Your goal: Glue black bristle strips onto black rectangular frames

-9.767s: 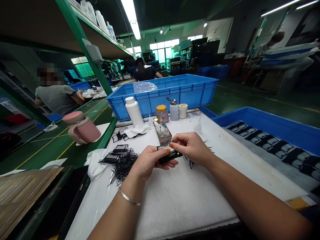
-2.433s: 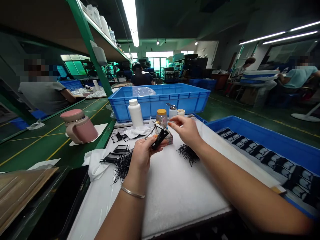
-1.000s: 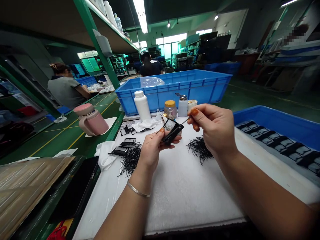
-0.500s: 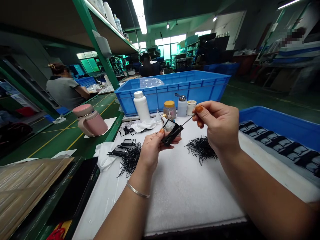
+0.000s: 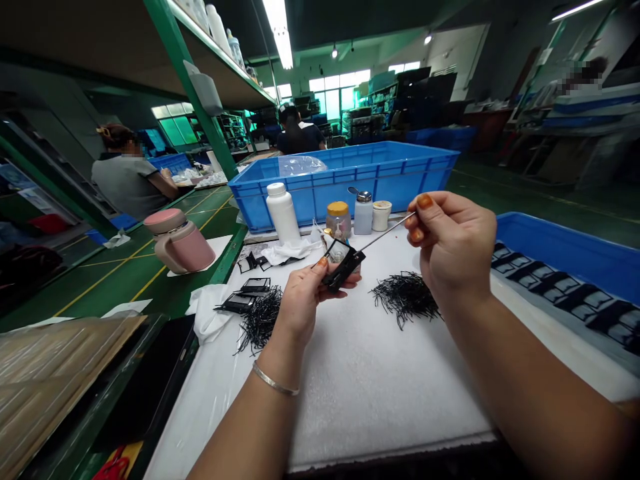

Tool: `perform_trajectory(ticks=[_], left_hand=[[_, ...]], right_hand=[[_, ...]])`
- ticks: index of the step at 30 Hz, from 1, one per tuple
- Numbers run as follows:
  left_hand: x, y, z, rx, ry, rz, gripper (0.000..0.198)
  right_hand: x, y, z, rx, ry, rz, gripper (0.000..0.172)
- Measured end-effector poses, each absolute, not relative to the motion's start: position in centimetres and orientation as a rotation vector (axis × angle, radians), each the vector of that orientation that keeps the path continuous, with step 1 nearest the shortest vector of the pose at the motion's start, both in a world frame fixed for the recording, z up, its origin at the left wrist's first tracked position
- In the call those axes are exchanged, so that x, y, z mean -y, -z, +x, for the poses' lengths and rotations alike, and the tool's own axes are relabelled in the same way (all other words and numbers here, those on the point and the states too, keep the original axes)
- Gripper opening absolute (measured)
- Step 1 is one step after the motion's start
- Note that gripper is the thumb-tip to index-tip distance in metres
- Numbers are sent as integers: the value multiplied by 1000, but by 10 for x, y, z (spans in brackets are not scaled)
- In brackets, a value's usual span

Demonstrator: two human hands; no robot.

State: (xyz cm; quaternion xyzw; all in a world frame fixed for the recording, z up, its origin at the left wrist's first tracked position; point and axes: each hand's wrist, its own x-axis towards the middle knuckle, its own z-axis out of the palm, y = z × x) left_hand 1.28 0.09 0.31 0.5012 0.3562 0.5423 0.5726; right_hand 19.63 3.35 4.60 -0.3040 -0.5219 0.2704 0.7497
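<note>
My left hand [image 5: 306, 298] is closed round a small black rectangular frame part [image 5: 341, 265], held tilted above the white padded mat [image 5: 370, 387]. My right hand [image 5: 453, 243] pinches the end of a thin metal rod [image 5: 387, 232] whose other end reaches the black part. A heap of thin black strips [image 5: 406, 298] lies on the mat just under my right hand. A second heap of black strips [image 5: 260, 320] lies left of my left hand, beside more black frame parts [image 5: 247, 293].
Behind the hands stand a white bottle [image 5: 283, 213], a yellow-capped jar [image 5: 339, 219], a pump dispenser [image 5: 363, 211] and a small pot [image 5: 381, 215], before a big blue crate [image 5: 350, 180]. A blue tray [image 5: 575, 257] of black parts sits right. A pink jug [image 5: 179, 241] stands left. People sit behind.
My right hand has drawn the thin rod up and to the right, away from the black part. My left hand has kept the part nearly still.
</note>
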Motion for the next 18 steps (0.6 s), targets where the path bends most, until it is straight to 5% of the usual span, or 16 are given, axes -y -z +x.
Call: perform_trajectory(ticks=[9, 18], left_hand=[[-6, -1, 8, -856, -1348, 998, 37], [-8, -9, 1, -864, -1466, 646, 22]], right_hand=[[-56, -38, 204, 948, -603, -645, 14], [-65, -8, 181, 1403, -367, -942, 23]])
